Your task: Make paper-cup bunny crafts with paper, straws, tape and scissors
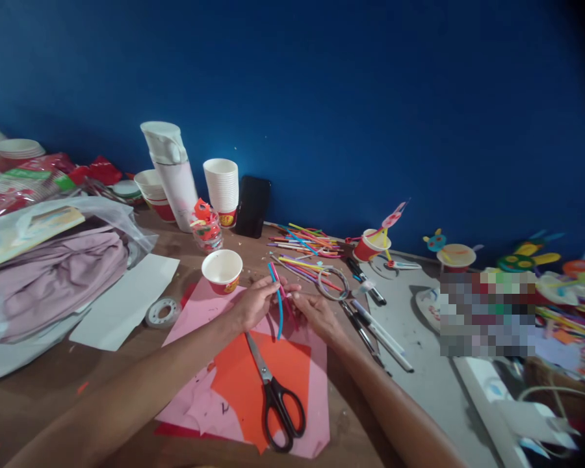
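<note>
My left hand (pixel 257 300) is closed around a thin, slightly curved blue straw (pixel 279 315) and a thin pink straw (pixel 279 286), held side by side above the paper. Fingertips of my right hand (pixel 316 313) pinch at the pink straw from the right; what exactly lies between them is too small to make out. Below both hands are an orange paper sheet (pixel 292 364) with a cut edge and a larger pink sheet (pixel 316 416). Black-handled scissors (pixel 273 396) lie on these sheets. A white-and-red paper cup (pixel 222 273) stands just left of my left hand.
Loose coloured straws (pixel 307 242), a tape ring (pixel 333 284) and pens (pixel 383 335) lie behind and right. A flask (pixel 173 182), stacked cups (pixel 221 185) and a phone (pixel 253 207) stand along the wall. Left are a tape roll (pixel 162 312) and a plastic bag (pixel 10 364).
</note>
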`<action>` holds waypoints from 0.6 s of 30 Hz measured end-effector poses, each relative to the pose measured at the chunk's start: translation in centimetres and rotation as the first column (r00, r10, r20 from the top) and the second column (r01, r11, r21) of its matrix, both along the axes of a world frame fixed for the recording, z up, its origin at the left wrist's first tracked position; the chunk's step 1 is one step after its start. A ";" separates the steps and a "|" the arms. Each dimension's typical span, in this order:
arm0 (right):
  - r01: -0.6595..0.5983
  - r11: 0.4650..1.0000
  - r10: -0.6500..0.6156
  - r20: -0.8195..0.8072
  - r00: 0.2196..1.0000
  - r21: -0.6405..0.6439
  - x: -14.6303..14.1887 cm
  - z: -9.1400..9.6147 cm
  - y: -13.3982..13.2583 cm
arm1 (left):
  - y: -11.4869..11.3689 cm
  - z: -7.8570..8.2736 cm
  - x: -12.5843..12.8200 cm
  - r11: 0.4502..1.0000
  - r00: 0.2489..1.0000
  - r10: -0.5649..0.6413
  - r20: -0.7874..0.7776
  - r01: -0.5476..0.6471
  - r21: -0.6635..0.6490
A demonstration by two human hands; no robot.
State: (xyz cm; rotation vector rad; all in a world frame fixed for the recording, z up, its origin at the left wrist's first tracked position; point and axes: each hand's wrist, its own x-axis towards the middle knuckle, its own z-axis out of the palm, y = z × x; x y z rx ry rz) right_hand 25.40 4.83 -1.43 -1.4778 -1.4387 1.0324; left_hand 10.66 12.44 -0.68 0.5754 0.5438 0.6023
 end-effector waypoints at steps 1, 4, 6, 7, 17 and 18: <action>-0.024 1.000 0.024 0.000 1.000 -0.013 -0.1 0.1 0.0 | -0.1 0.0 0.0 1.000 1.000 -0.005 0.002 0.005 0.009; -0.085 0.996 0.086 0.009 0.996 -0.041 -0.4 0.5 -0.1 | -0.3 0.1 0.1 0.999 1.000 -0.029 0.003 0.029 0.042; -0.104 0.993 0.106 0.024 0.994 -0.049 -0.7 0.6 -0.1 | -0.5 0.1 0.2 0.997 0.999 -0.046 0.007 0.046 0.068; -0.107 0.993 0.108 0.032 0.994 -0.052 -0.9 0.6 -0.1 | -0.6 0.1 0.2 0.995 0.999 -0.053 0.010 0.052 0.080; -0.093 0.993 0.096 0.038 0.995 -0.079 -1.2 0.7 -0.1 | -1.0 0.7 0.1 0.992 0.998 -0.059 0.014 0.057 0.111; -0.095 0.992 0.098 0.036 0.994 -0.086 -1.3 0.8 -0.1 | -1.0 0.7 0.1 0.993 0.999 -0.044 0.014 0.042 0.114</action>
